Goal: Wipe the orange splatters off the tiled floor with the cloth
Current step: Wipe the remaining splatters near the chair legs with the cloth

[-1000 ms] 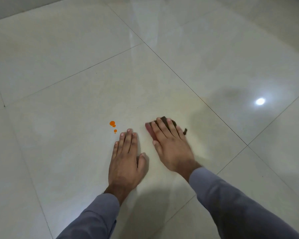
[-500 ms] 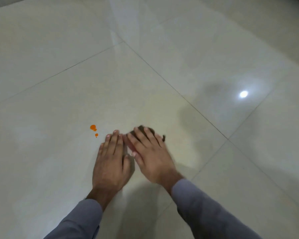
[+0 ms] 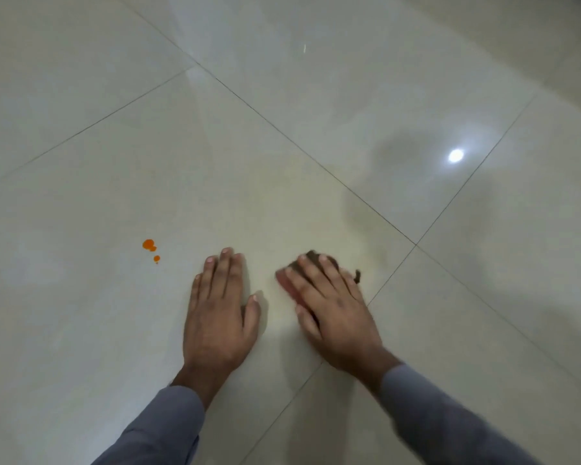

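The job looks unfinished: the orange splatters (image 3: 151, 249), one larger drop with smaller dots trailing toward five o'clock, sit wet and bright on the tiled floor (image 3: 81, 330), untouched. Toward their four o'clock the left hand (image 3: 217, 317) lies flat, grip released, palm down on the tile. At its three o'clock the right hand (image 3: 332, 310) presses the cloth (image 3: 291, 283), a reddish-brown wad mostly hidden under the fingers, well apart from the drops. Those remain to be wiped.
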